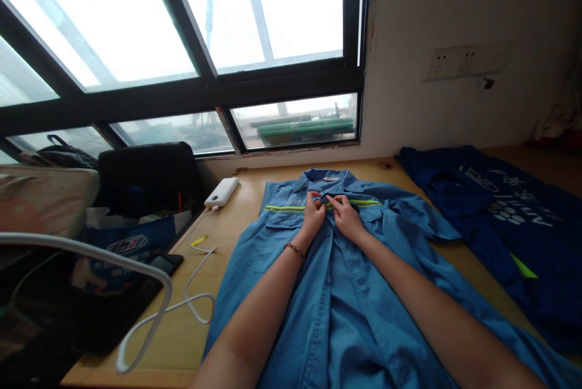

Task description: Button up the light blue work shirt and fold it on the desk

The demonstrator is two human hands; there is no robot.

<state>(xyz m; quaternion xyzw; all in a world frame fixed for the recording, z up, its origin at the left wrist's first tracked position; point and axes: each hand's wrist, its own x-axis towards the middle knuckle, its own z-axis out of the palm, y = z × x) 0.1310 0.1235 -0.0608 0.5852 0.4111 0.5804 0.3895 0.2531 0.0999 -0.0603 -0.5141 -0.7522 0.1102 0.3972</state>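
A light blue work shirt [282, 249] with a yellow-green stripe across the chest lies front side up on the wooden table, its collar at the far end. Both hands meet at the front opening, just below the collar. My left hand [313, 213] is closed on one front edge of the shirt, a beaded bracelet on its wrist. Beside it, my right hand [344, 216] pinches the other edge of the cloth. The small piece between the fingertips is too hidden to make out. Below the hands the shirt front hangs open.
A white power bank [222, 192] with a white cable [200, 292] lies left of the shirt on the table [182, 346]. A dark blue garment [500, 213] is spread at the right. Bags [127, 243] and a black chair back [150, 171] stand at the left, below the window.
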